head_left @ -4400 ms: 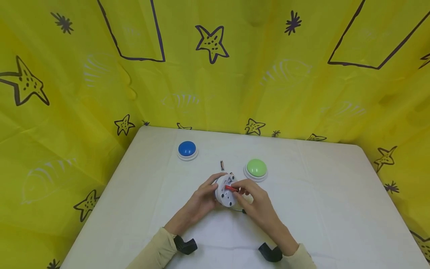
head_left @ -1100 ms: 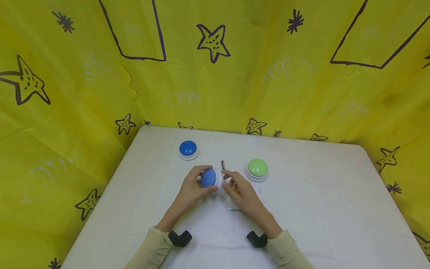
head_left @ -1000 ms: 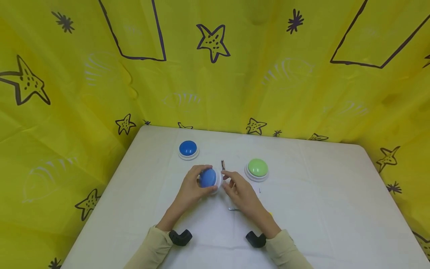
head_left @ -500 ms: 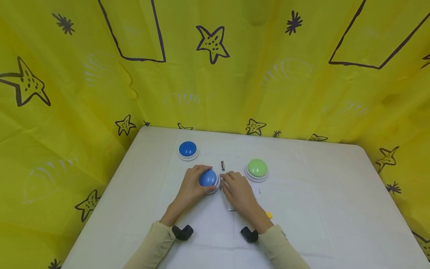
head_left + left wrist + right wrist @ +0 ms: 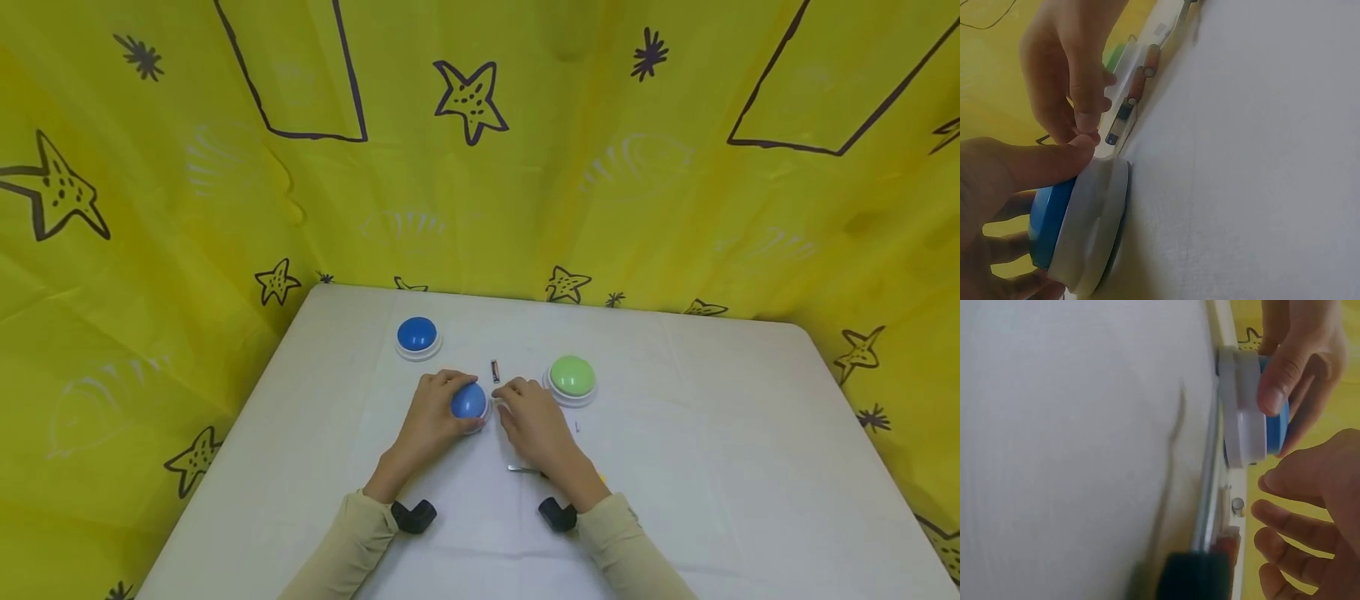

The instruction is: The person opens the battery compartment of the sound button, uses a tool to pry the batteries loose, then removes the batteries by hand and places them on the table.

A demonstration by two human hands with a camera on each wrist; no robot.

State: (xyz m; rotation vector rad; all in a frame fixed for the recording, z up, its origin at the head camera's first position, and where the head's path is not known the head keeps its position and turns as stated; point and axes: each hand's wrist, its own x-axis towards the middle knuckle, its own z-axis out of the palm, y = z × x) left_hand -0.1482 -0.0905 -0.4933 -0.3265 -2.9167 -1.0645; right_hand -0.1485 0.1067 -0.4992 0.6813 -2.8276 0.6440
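Note:
In the head view my left hand [image 5: 431, 417] grips a blue dome push button [image 5: 468, 402] by its sides, thumb near, fingers beyond. Its white base [image 5: 1094, 225] is down at the tabletop, as the left wrist view shows. Just right of it is my right hand [image 5: 534, 421], fingers loosely bent. The right wrist view shows those fingers [image 5: 1294, 556] apart from the button with nothing between them. Batteries [image 5: 1137, 85] lie beyond the button in the left wrist view. Under the right hand lies a screwdriver [image 5: 521, 468], its handle partly hidden.
A darker blue push button [image 5: 417, 335] stands at the back left and a green one [image 5: 572, 377] right of the hands. One battery [image 5: 495, 372] lies between them. A tiny pale piece [image 5: 577, 427] is right of the right hand. A yellow curtain [image 5: 480, 208] hangs behind the white table.
At first the left hand held the button with its underside showing, and the right hand pinched a red battery there. The button has since turned dome-up onto the table; the right hand holds no battery.

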